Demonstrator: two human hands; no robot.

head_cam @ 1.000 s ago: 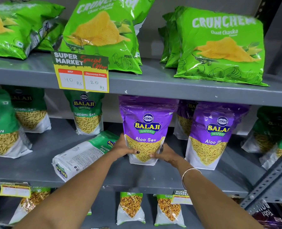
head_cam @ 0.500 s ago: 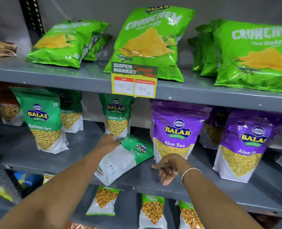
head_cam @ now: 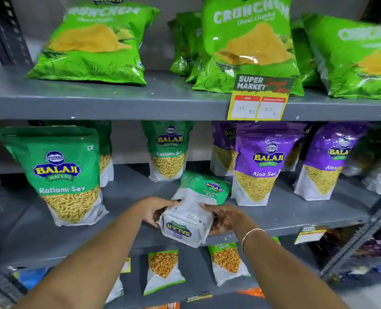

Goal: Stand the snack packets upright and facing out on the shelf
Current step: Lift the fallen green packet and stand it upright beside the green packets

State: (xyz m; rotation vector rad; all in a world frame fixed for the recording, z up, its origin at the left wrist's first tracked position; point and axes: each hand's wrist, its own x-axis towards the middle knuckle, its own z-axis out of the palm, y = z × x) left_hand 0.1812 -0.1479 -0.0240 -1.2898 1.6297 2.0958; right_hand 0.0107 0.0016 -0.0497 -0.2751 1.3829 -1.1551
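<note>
A fallen green snack packet is gripped at its sides by the left hand and right hand.

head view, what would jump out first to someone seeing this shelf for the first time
Most likely the fallen Ratlami Sev packet at the front edge of the middle shelf, lying back-side up between the left hand and right hand, while its neighbours stand upright. Next, the bright green Crunchem bags on the top shelf, with a yellow price tag hanging below them. The purple Aloo Sev packet stands just right of the hands.
</note>
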